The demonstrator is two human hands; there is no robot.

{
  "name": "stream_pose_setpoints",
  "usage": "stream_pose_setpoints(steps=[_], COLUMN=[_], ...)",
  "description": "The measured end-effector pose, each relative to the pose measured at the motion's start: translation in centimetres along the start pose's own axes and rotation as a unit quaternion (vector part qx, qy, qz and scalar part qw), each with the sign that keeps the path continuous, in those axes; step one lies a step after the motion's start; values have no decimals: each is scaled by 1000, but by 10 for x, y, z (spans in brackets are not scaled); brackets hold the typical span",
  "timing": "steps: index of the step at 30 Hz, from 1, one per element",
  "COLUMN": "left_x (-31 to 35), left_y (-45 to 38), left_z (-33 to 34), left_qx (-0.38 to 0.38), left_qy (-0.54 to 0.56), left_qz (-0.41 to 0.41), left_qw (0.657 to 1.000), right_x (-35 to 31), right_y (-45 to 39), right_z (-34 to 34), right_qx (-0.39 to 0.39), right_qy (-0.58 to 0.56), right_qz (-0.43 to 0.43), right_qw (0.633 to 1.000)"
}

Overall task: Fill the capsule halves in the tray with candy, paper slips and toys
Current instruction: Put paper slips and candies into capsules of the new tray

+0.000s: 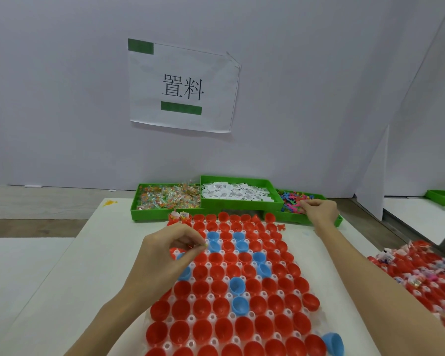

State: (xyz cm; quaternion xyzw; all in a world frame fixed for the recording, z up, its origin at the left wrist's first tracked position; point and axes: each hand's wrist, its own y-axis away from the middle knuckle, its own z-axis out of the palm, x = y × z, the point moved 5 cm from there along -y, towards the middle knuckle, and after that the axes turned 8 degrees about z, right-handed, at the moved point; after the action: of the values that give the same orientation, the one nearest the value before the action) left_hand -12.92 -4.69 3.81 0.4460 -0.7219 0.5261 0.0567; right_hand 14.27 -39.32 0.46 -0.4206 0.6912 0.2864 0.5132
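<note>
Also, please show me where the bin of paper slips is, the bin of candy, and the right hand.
bin of paper slips [238,204]: head view, on its green front wall.
bin of candy [149,215]: head view, on its green front wall.
right hand [320,210]: head view, middle of the hand, over the toy bin.

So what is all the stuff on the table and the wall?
Capsule halves: many, mostly red, some blue, in the clear tray in front.
Candy bin: one, green, far left.
Paper slip bin: one, green, middle.
Toy bin: one, green, right.
Filled capsules: a pile, red, right edge.
Sign: one, white with green bars, on the wall.
Left hand: pinches something small over the tray.
Right hand: reaches into the toy bin.
</note>
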Motion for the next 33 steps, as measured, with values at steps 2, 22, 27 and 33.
stream_pose_setpoints(steps=[2, 22, 27, 33], left_x=[0, -4, -8, -13], left_y=[-1, -1, 0, 2], left_z=[0, 0, 0, 2], left_qx=[1, -8, 10, 19], left_qy=[0, -11, 5, 61], left_qz=[3, -6, -35, -77], left_qw=[1000, 1000, 999, 995], right_x=[-3, -14, -24, -53], right_y=[-4, -8, 10, 112], right_z=[1, 15, 12, 17], right_qx=[-24, -34, -18, -216], right_qy=[-13, 109, 3, -77], right_qz=[14, -110, -121, -170], right_qw=[1000, 987, 992, 958])
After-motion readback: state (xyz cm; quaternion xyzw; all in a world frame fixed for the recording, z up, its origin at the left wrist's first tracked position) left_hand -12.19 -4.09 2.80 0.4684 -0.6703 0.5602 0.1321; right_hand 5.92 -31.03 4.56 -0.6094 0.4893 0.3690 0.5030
